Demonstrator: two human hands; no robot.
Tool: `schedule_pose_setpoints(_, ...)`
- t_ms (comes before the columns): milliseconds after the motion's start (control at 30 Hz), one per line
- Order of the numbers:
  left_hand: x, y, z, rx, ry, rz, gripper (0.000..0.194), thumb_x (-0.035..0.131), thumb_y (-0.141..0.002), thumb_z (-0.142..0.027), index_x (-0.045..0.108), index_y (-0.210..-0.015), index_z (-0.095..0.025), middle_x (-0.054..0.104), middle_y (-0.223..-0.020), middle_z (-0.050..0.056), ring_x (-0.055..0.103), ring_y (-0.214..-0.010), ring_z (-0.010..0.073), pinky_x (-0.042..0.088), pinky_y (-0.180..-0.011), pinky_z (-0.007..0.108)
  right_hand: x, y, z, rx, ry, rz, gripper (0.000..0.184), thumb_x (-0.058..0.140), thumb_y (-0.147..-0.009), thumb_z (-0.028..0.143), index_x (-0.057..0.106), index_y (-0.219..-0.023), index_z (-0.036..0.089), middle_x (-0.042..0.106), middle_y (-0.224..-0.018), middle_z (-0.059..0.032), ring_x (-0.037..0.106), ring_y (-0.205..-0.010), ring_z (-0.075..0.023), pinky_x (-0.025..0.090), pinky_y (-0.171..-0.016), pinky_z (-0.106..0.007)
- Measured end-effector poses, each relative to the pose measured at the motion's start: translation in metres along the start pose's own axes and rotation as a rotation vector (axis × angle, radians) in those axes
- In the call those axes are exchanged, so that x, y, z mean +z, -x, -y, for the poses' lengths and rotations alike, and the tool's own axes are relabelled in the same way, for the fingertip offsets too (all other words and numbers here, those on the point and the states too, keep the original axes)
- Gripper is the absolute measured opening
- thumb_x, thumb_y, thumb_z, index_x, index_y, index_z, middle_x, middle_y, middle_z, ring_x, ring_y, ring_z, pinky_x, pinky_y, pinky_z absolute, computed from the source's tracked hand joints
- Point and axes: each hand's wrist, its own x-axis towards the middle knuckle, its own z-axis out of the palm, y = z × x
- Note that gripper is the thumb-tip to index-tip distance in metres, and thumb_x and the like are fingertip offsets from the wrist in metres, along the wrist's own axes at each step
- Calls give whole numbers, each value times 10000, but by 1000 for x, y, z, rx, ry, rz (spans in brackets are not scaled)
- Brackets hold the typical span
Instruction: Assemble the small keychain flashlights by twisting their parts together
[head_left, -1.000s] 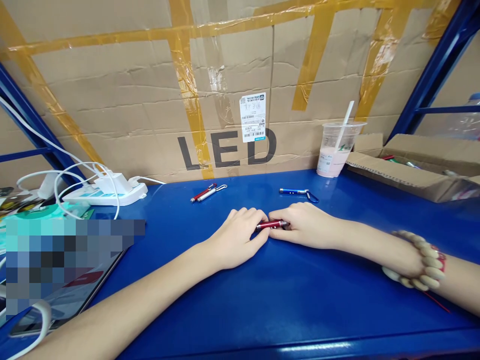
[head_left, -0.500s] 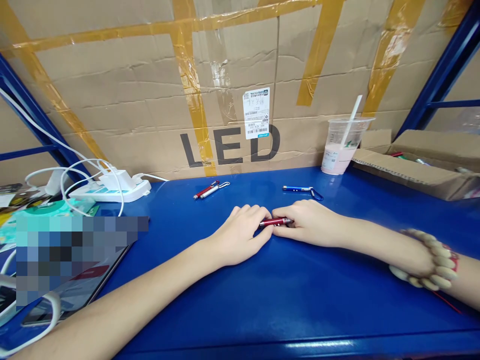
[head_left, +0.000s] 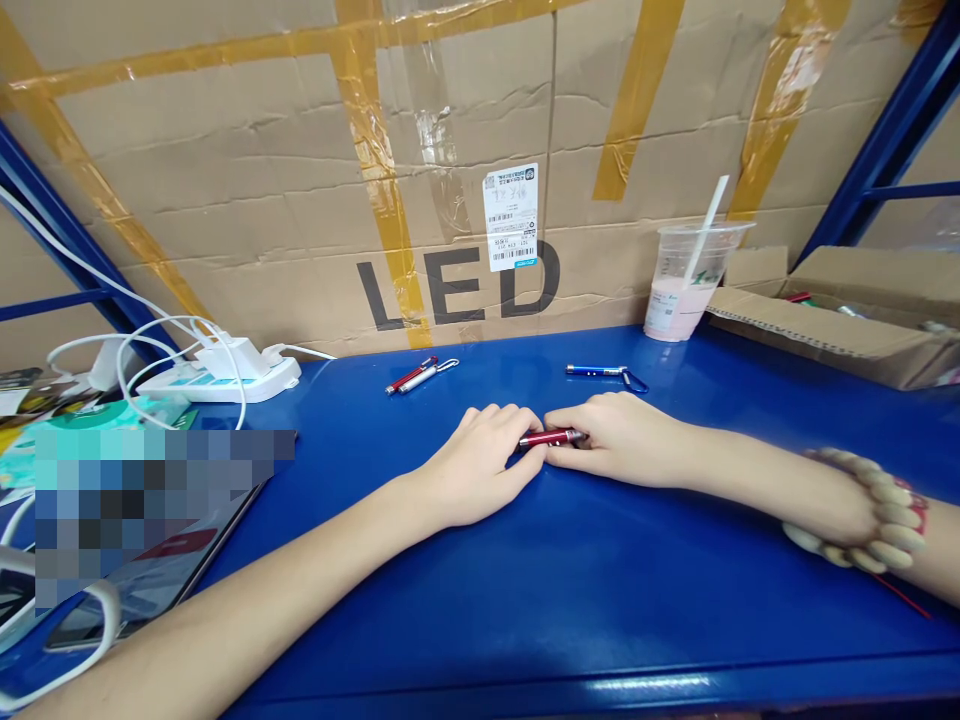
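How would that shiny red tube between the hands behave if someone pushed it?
The red tube would probably stay stiff, since it looks straight and metallic between the left hand and right hand. Its rounded body might roll easily on the smooth blue table. The glossy finish could make it slightly slippery.

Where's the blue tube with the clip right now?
Head view, right of centre: the blue tube lies on the tabletop just beyond the right hand, to the left of the drink cup.
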Motion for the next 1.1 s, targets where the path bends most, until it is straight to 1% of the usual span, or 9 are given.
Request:
schedule_pose_setpoints(600,1,1,2,19,0,-15,177,315,-873,-304,461,-908,-210,547,-916,3,447,-825,163,344,-769,349,0,-1,1,0,14,-2,327,378,-841,446,579,-734,212,643,-667,-8,562,-586,-149,282,-489,-223)
schedule_pose_setpoints(1100,0,2,0,4,-6,-3,188,310,-873,-313,463,-917,-213,542,-914,5,451,-841,167,347,-770,343,-1,0,2,0,19,-5,336,368,-844,448,561,-711,208,639,-655,-7,563,-587,-153,284,-489,-226)
